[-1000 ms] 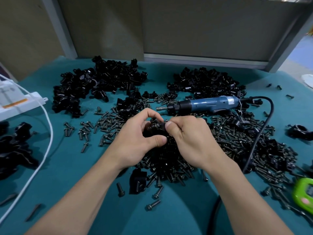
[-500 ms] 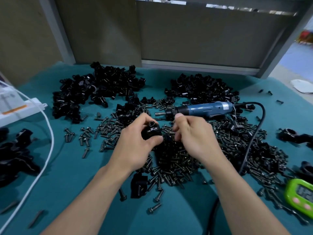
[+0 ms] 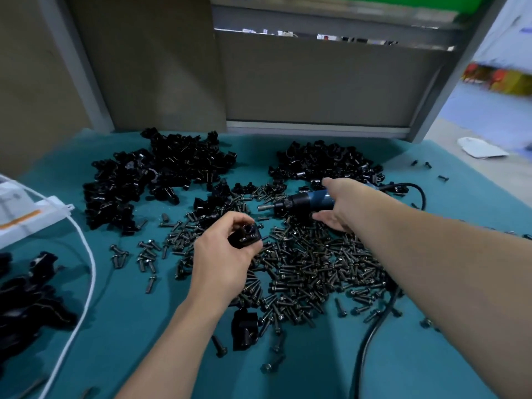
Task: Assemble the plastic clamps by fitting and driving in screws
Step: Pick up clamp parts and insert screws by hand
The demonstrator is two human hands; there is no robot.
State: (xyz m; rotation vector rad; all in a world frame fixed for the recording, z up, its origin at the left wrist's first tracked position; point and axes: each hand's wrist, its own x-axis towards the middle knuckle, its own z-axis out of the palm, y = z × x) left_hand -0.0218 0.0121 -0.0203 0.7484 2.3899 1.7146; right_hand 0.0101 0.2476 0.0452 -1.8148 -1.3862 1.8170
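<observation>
- Left hand, mid-tabletop: gripping black clamp.
- Right hand, toward far edge: fingers spread, ungripped, at blue screwdriver.
- Loose screws heaped beneath.

A teal cloth-covered worktable meets a grey metal-framed partition panel. A tan wall is left, a pale floor right, with blurred, perhaps boxed, coloured goods.

A heap of screws lies in the middle of the desk. Behind it sit a left pile of clamp parts and a right pile, the screwdriver between the right pile and the screws. One clamp lies before the heap.
</observation>
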